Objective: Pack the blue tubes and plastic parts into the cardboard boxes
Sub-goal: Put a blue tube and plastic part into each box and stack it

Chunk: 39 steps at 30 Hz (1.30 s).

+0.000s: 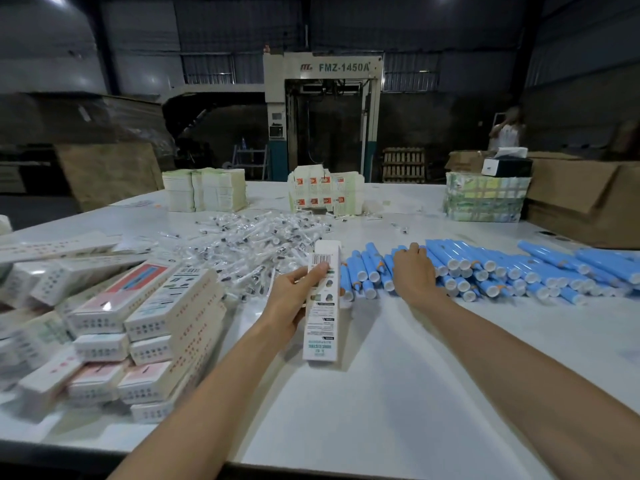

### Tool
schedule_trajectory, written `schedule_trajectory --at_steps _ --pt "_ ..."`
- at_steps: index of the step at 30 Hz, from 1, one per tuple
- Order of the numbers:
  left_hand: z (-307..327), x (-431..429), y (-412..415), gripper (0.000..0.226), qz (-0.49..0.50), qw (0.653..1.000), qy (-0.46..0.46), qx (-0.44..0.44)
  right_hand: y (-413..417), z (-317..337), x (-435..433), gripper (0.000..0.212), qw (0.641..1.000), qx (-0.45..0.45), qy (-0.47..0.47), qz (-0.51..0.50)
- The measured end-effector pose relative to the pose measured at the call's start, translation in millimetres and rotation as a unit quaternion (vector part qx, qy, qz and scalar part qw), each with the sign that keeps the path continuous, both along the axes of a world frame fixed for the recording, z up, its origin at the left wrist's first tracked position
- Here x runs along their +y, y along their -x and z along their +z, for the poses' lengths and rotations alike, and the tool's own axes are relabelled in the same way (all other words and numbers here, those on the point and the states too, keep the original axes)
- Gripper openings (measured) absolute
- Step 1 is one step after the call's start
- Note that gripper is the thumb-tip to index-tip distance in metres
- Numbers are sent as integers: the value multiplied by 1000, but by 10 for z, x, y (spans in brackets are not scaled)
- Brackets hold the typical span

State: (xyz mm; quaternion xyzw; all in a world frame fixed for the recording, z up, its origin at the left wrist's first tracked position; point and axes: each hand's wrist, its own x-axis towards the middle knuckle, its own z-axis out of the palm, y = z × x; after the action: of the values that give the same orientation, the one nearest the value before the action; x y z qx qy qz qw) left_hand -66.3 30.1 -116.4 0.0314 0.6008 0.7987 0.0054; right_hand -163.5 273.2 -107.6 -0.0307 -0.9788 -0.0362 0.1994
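Observation:
My left hand (294, 292) grips a long white printed box (320, 306) above the white table (381, 393), its open flap end pointing away from me. My right hand (412, 271) lies on the pile of blue tubes (502, 268), fingers curled over the near tubes; I cannot tell if it holds one. The tubes have white caps and spread across the right of the table. A heap of clear plastic parts (256, 244) in wrappers lies behind the box at centre.
Packed white boxes (138, 323) are stacked at the left. Flat carton stacks (204, 190) (325, 192) and a bundled stack (485, 197) stand at the far edge, with brown cardboard cartons (581, 199) at far right. A person (507, 129) stands far back.

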Motion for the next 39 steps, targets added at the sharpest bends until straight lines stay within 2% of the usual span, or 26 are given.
schedule_trajectory --at_steps 7,12,15,18,20,21,22,23,24,25,27,28,29,31,32,33,39 --pt "28 26 -17 43 1 1000 -26 8 -54 50 -150 50 999 -10 45 -15" --pt "23 29 -23 50 -18 999 -30 20 -85 40 -156 45 995 -27 99 11" --pt "27 33 -26 44 -12 999 -25 30 -141 23 -96 58 985 -43 169 12" --pt "23 13 -32 48 -5 999 -11 52 -254 131 -1 65 951 -35 304 34" --pt "26 10 -47 49 -5 998 6 66 -370 302 19 56 896 -5 437 78" --pt "24 15 -52 48 -8 997 15 73 -438 407 1 55 840 6 530 117" --pt "27 25 -58 45 -10 997 23 78 -510 524 -39 60 763 8 623 169" --pt "33 35 -67 41 -12 996 32 83 -577 644 -93 69 685 6 694 224" --pt "40 45 -77 37 -14 995 41 89 -624 757 -153 78 626 5 731 271" --pt "45 54 -83 35 -18 994 49 96 -653 852 -218 87 591 7 745 308" --pt "62 67 -105 37 -25 992 62 108 -693 1002 -352 103 567 11 742 356" --pt "69 71 -119 38 -27 991 66 112 -712 1052 -417 108 576 8 731 366" --pt "74 71 -127 38 -26 991 68 115 -730 1085 -467 110 605 8 707 367" --pt "69 65 -128 33 -18 990 71 120 -757 1094 -527 110 704 16 619 349" --pt "64 58 -125 31 -15 990 72 122 -760 1079 -529 110 741 16 578 340" --pt "53 47 -119 30 -13 990 72 123 -762 1063 -515 108 764 12 552 334" --pt "7 60 -103 39 -31 985 101 134 -749 1021 -404 92 814 -15 494 306"
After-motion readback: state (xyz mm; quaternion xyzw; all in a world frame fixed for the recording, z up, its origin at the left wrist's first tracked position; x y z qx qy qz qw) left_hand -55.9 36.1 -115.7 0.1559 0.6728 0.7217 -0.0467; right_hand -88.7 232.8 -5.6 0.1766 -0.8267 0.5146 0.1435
